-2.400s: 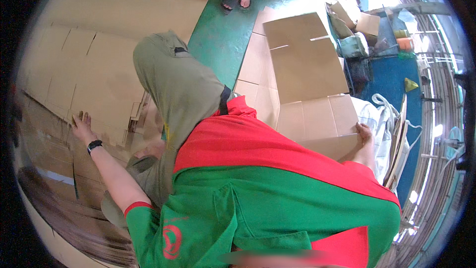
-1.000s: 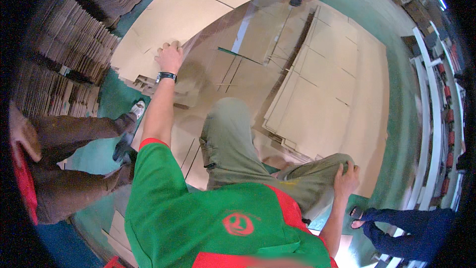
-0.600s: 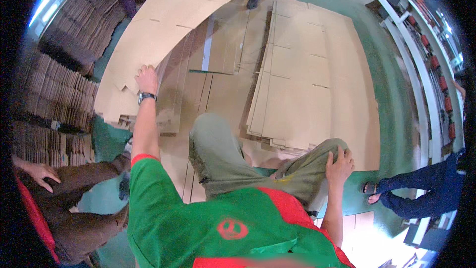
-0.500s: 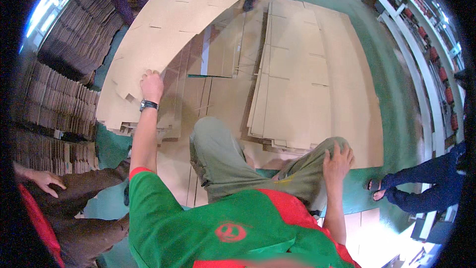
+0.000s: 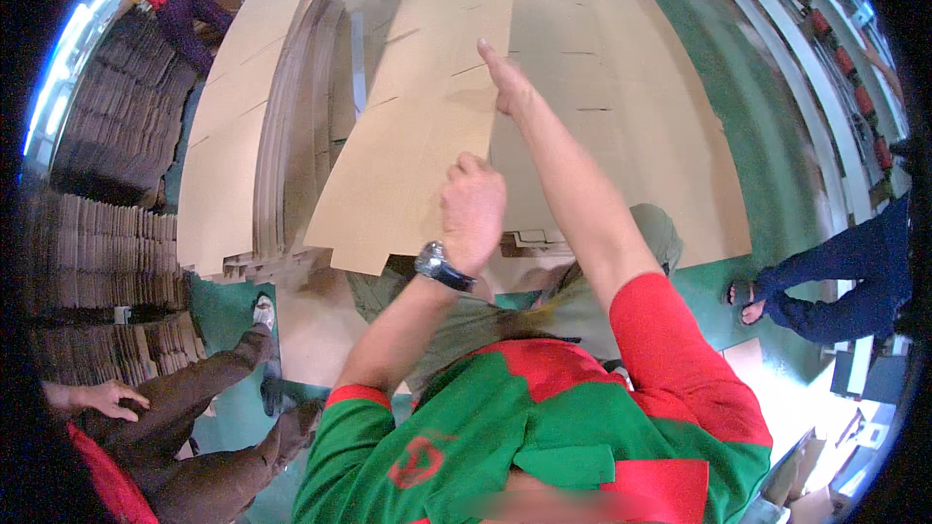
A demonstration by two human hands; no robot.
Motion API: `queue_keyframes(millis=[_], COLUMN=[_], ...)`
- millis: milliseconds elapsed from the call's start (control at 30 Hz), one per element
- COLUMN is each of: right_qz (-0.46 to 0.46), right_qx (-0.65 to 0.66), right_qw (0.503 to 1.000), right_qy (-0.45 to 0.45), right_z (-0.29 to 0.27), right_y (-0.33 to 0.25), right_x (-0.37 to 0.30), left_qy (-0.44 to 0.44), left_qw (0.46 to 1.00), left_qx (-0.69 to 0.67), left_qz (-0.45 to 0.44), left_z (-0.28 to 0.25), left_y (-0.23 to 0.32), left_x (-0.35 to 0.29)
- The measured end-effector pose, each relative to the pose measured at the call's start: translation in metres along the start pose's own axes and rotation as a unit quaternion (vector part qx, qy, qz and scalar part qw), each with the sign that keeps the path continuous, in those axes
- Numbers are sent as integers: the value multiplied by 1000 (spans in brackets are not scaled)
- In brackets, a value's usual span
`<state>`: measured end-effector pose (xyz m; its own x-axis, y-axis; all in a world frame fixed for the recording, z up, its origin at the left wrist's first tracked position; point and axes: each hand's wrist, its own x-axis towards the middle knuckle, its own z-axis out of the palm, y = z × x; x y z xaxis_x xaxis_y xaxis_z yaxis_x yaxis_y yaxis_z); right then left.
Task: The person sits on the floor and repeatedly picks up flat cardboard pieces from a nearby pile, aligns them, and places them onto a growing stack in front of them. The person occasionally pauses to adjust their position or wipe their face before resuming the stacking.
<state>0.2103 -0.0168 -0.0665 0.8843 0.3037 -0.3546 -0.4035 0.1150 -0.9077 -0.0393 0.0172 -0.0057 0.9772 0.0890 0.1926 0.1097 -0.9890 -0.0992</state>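
A long, slotted cardboard sheet stretches away in front of me, lying over the gap between two cardboard stacks. My left hand, with a dark watch at its wrist, is closed on the sheet's near right edge. Further along that same edge, my right hand touches the cardboard with fingers stretched out, seen nearly side-on. To the left is a thick stack of slotted sheets. The right stack of flat cardboard reaches to my knees and is partly covered by the sheet and my right forearm.
Brown bundled cardboard is piled along the left. A seated co-worker's hand rests near their lap at lower left. Another person's legs stand at right beside white rails. More people are at the far end.
The long sheet has swung right, off the left stack, with my left hand on it. My right hand has left my knee and reached forward to the sheet's right edge.
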Motion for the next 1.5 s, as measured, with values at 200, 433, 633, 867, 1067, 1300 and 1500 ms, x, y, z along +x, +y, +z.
queue_keyframes(millis=[200,433,633,867,1067,1300,1500], right_qz=[-58,42,55,100,163,167,169], right_qx=[-13,-188,-171,-166,-175,-213,-191], right_qw=[994,975,979,973,960,938,937], right_qy=[88,109,96,128,143,215,239], right_z=[-89,-252,-342,-383,-421,-441,-435], right_y=[7,-56,-19,16,44,66,61], right_x=[29,-23,-88,-116,-90,-64,-65], left_qy=[-25,74,-88,-155,-343,-321,-355], left_qw=[986,919,895,888,687,673,644], left_qx=[-158,-355,-421,-404,-606,-616,-623], left_qz=[48,158,-122,-155,-209,-253,-267], left_z=[-24,-61,56,180,185,192,213], left_y=[60,56,-13,14,26,35,39], left_x=[-6,-23,8,-16,-24,-24,-27])
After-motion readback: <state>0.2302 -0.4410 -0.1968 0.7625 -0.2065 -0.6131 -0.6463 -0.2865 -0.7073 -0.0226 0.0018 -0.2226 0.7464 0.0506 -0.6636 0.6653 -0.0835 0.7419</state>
